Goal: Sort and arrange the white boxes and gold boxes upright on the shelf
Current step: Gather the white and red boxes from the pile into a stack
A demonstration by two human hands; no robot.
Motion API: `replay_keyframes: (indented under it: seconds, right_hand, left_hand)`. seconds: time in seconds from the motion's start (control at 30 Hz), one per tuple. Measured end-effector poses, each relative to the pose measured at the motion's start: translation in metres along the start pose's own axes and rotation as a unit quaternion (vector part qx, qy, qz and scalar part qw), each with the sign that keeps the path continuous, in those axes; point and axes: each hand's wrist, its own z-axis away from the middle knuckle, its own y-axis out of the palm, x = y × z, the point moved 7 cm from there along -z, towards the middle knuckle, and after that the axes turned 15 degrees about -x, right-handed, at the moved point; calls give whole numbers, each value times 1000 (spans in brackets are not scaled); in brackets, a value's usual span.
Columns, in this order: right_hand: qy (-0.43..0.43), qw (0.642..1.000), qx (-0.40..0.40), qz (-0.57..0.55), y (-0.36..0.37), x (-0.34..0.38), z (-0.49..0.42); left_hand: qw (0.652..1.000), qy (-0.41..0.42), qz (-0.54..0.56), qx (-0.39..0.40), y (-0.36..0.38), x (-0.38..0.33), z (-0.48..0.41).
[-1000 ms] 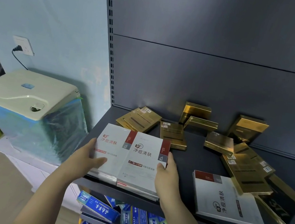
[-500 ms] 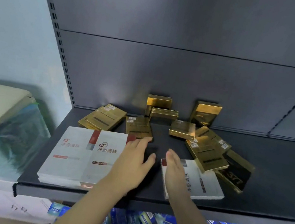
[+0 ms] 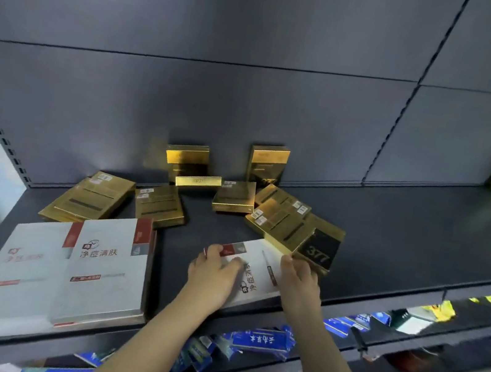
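While the flat white box [image 3: 259,269] lies near the front edge of the shelf [image 3: 424,235], we grip its far corners, left hand [image 3: 211,274] and right hand [image 3: 300,279] curled on opposite sides. It is light, stiff, slick cardboard, we judge, best held edgewise. Gold boxes [image 3: 156,206] lie scattered behind.

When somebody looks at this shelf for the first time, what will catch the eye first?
First, the left hand and right hand gripping a flat white box at the front edge of the shelf. Behind them gold boxes lie scattered, only two standing against the back panel. At front left, more white boxes lie flat side by side.
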Motion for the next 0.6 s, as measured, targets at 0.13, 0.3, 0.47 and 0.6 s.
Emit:
replay_keyframes:
  seconds: [0.13,0.3,0.47,0.6]
  right_hand:
    - [62,994,11,-85,2,-5,0]
    - [112,976,40,-184,18,-5,12]
    - [98,976,68,-181,41,9,18]
    - [37,985,114,-123,54,30,26]
  left_hand:
    - [970,-30,240,-30,-18,-8,1]
    - [922,-36,385,-14,-45,-20,-11]
    - [895,-60,428,-108,-82,-5,-21]
    - [881,-77,443,-145,-113,11,-23]
